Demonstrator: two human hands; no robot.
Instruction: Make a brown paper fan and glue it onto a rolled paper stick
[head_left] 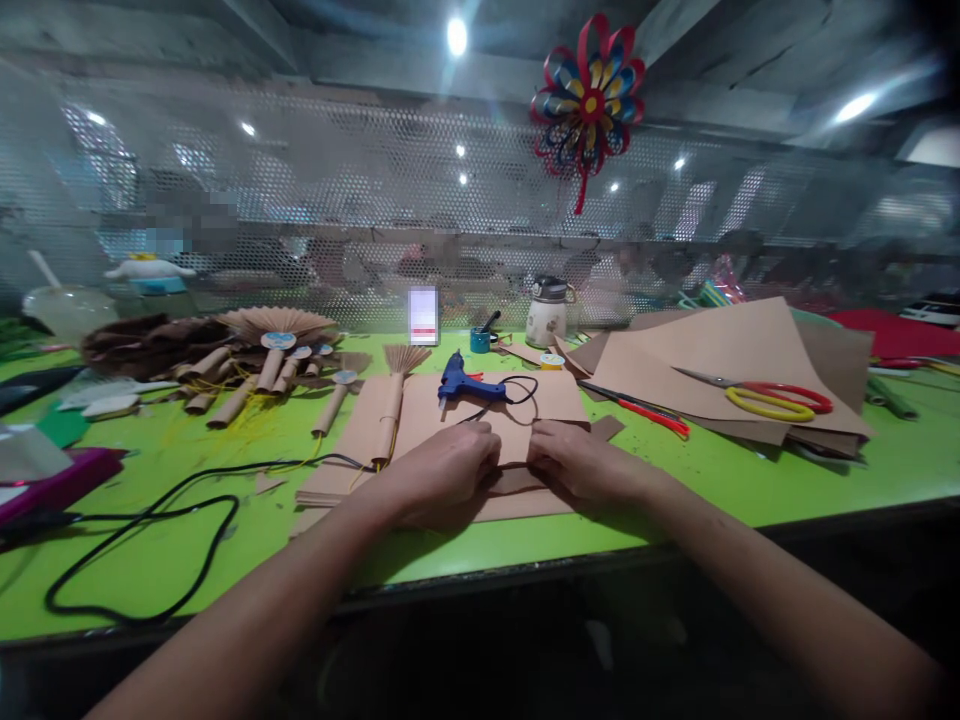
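My left hand (pixel 454 465) is closed in a pinch on a narrow brown paper strip (pixel 516 481). Facing it, my right hand (pixel 574 460) pinches the strip's other end, with a short gap between the two hands. Both rest low over a stack of tan kraft paper sheets (pixel 559 397) near the table's front edge. Just beyond my knuckles, a blue glue gun (pixel 471 382) lies on the sheets, its black cord looping beside it. A small pleated paper fan with a rolled handle (pixel 388 420) lies left of my left hand. My fingertips are partly hidden.
Scissors with red and yellow handles (pixel 780 398) lie on large paper sheets (pixel 720 350) at the right; red-handled scissors (pixel 645 408) are nearer. Several paper fans (pixel 277 340) lie at the left. A black cable (pixel 187 480) crosses the green table (pixel 300 560). A bottle (pixel 547 312) stands behind.
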